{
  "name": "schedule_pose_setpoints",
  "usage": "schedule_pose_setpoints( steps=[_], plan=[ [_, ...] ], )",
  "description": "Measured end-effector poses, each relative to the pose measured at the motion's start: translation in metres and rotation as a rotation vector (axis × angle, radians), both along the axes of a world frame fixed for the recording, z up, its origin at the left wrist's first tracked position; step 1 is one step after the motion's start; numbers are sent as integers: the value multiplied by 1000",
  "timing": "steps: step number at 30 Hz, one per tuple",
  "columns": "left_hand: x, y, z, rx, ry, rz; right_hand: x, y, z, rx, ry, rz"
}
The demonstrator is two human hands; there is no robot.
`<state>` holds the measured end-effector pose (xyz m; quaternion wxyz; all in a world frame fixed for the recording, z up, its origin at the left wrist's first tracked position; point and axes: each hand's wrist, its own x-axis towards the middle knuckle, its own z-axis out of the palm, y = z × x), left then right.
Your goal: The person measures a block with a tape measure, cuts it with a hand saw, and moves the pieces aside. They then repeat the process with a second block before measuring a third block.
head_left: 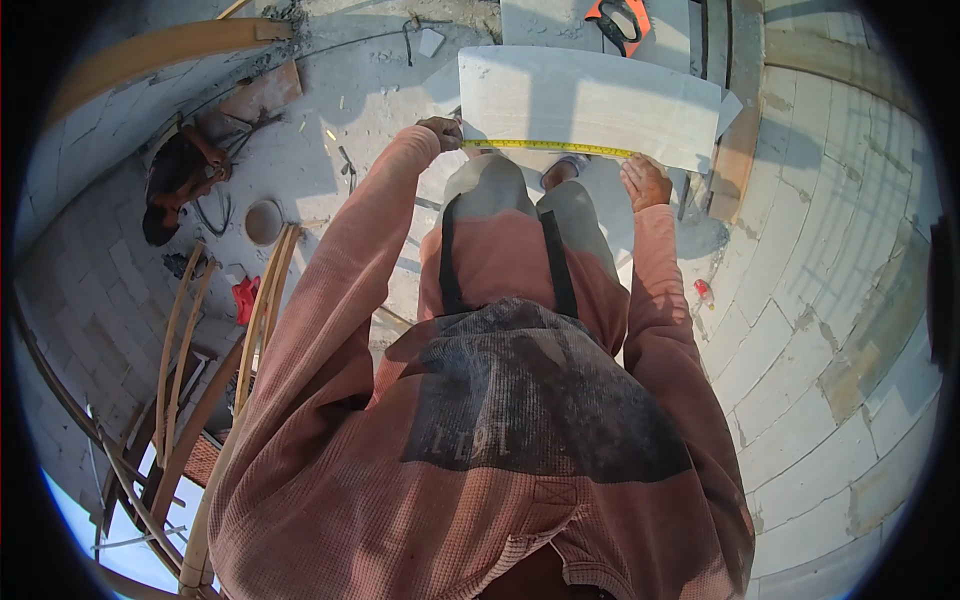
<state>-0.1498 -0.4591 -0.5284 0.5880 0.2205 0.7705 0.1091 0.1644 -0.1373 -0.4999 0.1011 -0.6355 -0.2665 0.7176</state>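
Observation:
A pale grey-white block or slab lies in front of my knees. Along its near edge stretches a yellow measuring tape, drawn out from side to side. My left hand is closed at the tape's left end, by the slab's left corner; what its fingers cover is hidden. At the other end, my right hand pinches the tape, its fingertips against the slab's near edge short of the right corner.
A hand saw with an orange and black handle rests beyond the slab. Another person is at the left, near a round bucket. Wooden poles lean at lower left. A block wall rises on the right.

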Motion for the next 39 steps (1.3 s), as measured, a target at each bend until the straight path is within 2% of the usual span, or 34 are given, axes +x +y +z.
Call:
schedule_pose_setpoints(
  steps=[7,10,14,21,27,31,34,39],
  plan=[
    [4,2,1,30,34,51,9,-1,-9,50,102,-1],
    [4,2,4,28,32,20,5,-5,-8,91,23,1],
    [1,-2,-7,37,30,20,5,-6,-14,102,48,-15],
    [-1,1,1,14,-22,47,5,-7,-14,116,38,-34],
    [3,4,-4,-31,128,-59,-4,-7,-11,155,-24,-54],
    [0,6,0,-1,89,57,-12,-4,-11,207,16,-38],
    [-7,12,9,-5,96,60,-14,1,-7,140,37,-62],
    [-7,16,16,-54,151,29,-28,11,-7,84,-141,54]
  ],
)
